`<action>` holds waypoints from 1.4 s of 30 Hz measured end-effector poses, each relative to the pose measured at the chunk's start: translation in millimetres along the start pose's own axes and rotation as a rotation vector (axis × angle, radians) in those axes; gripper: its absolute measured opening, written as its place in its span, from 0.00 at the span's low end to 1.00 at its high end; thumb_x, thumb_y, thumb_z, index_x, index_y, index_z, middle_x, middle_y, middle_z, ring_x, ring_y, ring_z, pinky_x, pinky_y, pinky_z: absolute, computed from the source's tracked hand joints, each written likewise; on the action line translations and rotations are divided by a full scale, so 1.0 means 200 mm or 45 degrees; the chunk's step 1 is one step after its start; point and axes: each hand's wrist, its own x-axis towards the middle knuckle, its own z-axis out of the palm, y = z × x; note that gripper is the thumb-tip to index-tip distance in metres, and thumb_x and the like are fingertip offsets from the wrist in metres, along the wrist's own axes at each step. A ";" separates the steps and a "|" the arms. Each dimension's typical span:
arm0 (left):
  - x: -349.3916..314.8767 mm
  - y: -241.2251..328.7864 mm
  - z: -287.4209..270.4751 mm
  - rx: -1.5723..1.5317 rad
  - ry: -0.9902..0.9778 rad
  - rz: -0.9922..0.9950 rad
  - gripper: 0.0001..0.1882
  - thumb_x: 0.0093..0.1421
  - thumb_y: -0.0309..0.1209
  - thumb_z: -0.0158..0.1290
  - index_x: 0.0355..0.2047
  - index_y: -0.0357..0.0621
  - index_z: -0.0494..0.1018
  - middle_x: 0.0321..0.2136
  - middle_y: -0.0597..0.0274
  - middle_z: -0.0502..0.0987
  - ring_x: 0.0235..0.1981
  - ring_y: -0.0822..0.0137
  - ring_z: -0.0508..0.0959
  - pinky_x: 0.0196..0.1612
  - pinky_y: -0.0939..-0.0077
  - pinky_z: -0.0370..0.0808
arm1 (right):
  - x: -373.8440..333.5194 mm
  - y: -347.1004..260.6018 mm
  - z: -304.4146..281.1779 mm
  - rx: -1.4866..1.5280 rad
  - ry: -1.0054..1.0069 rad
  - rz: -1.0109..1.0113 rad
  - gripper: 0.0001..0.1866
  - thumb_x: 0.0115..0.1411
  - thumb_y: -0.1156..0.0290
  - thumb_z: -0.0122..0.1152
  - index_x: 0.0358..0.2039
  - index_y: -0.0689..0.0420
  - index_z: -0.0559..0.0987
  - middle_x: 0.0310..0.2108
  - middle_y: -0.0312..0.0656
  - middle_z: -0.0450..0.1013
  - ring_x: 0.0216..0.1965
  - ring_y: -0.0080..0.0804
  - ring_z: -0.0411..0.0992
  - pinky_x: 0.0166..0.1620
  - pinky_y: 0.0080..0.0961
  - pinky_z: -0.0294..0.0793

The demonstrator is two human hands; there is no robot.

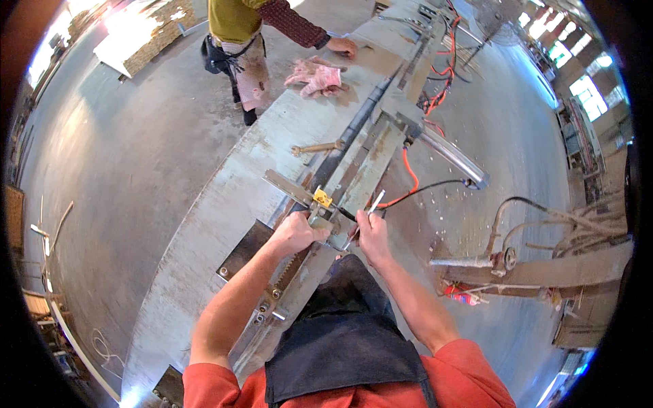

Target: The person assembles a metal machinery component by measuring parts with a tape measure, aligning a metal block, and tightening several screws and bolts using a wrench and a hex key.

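Note:
My left hand (296, 233) is closed on a small metal block (321, 223) on the long machine rail, its thumb pressed along the side. Right beside it, my right hand (372, 231) grips a slim, pale rod-like tool (377, 199) that slants down toward the block. The tool's exact kind is too small to make out. Just beyond my left hand sits a yellow part (322, 197) next to a flat metal bar (286, 185) that juts out leftward. A toothed rack (289, 268) runs along the rail below my left forearm.
An open-end wrench (317, 147) and pink gloves (315, 77) lie on the grey metal table (204, 224). Across it stands a co-worker, one hand (341, 46) on the tabletop. A silver cylinder (452, 158) sticks out rightward, with orange hoses (410, 170) nearby. Pipework (503, 262) stands at right.

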 end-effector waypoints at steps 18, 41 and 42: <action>-0.07 0.15 -0.07 0.128 -0.038 -0.358 0.37 0.49 0.52 0.65 0.55 0.43 0.77 0.34 0.45 0.82 0.36 0.51 0.82 0.43 0.58 0.77 | 1.66 -0.47 0.29 -1.757 -0.798 -1.286 0.09 0.61 0.64 0.59 0.36 0.56 0.78 0.33 0.49 0.76 0.37 0.50 0.77 0.40 0.48 0.78; -0.14 0.07 0.16 0.129 0.464 -0.274 0.38 0.47 0.43 0.66 0.58 0.39 0.73 0.45 0.44 0.80 0.45 0.48 0.80 0.49 0.58 0.76 | 1.05 -0.91 0.06 -1.182 -1.499 -0.928 0.10 0.59 0.71 0.58 0.35 0.65 0.78 0.28 0.54 0.75 0.30 0.54 0.74 0.35 0.43 0.71; -0.15 0.05 0.26 0.252 0.772 -0.207 0.35 0.51 0.39 0.65 0.58 0.39 0.71 0.51 0.45 0.77 0.47 0.47 0.79 0.51 0.57 0.76 | 0.93 -1.00 -0.01 -1.193 -1.560 -0.703 0.11 0.61 0.69 0.59 0.36 0.65 0.79 0.27 0.54 0.75 0.28 0.53 0.73 0.34 0.43 0.70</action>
